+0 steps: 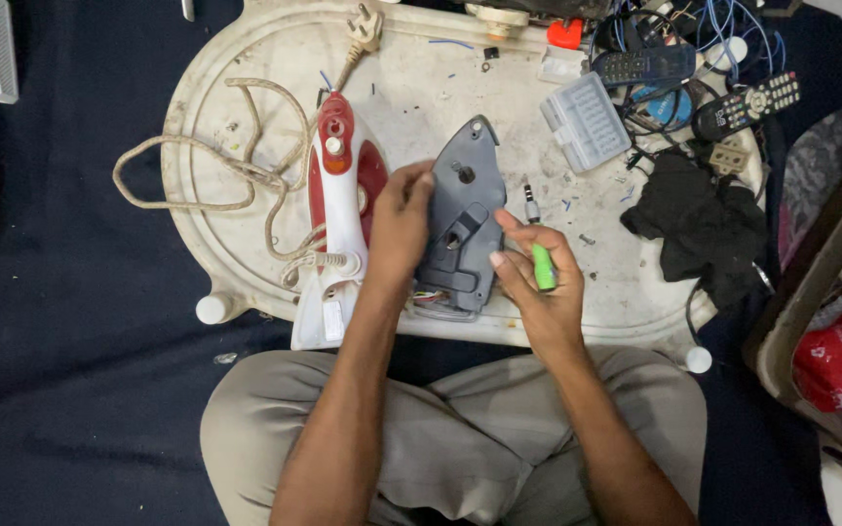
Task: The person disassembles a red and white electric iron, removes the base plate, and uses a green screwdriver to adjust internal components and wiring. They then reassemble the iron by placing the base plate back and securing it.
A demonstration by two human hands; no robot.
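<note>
Head view: left hand (pixel 400 226) grips grey iron base (pixel 460 229); right hand (pixel 536 287) clutches green screwdriver (pixel 542 265).

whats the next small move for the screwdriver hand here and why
Probably bring the green screwdriver tip down onto one of the round holes in the grey iron base. The left hand already steadies that base at its edge, and the right hand holds the tool just beside it, tip pointing away from the person and not yet on the part.

White oval tray-table (pixel 246 58) on dark floor. L of grip: red/white iron (pixel 335 209) w/ cord (pixel 207 166). R & beyond: clear box (pixel 585 122), remotes (pixel 745 103), black cloth (pixel 704 229).
</note>
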